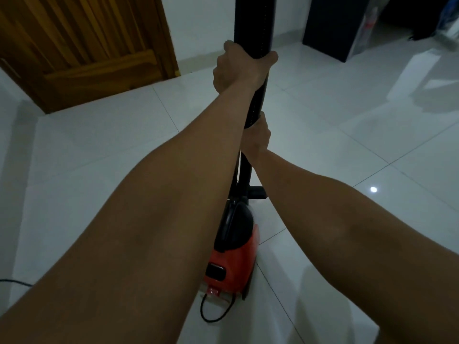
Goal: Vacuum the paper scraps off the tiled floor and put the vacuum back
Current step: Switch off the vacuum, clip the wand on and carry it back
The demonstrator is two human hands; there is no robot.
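Note:
A red and black vacuum cleaner [232, 254] stands on the white tiled floor [335, 150] below my arms. Its black ribbed hose [255, 21] rises straight up out of the frame's top. My left hand [238, 65] grips the hose high up, fingers wrapped round it. Lower down, my right hand [258, 137] grips the hose's lower end where it meets the black tube [246, 175]. A black nozzle piece [259, 192] sticks out to the right near the floor. No paper scraps show on the tiles.
A wooden door [82, 45] fills the back left corner. A dark cabinet [330, 26] stands against the back wall on the right, with bagged items [447, 18] beyond it. A black power cord [216, 311] loops behind the vacuum, and another stretch of cord [15, 281] lies at the left edge.

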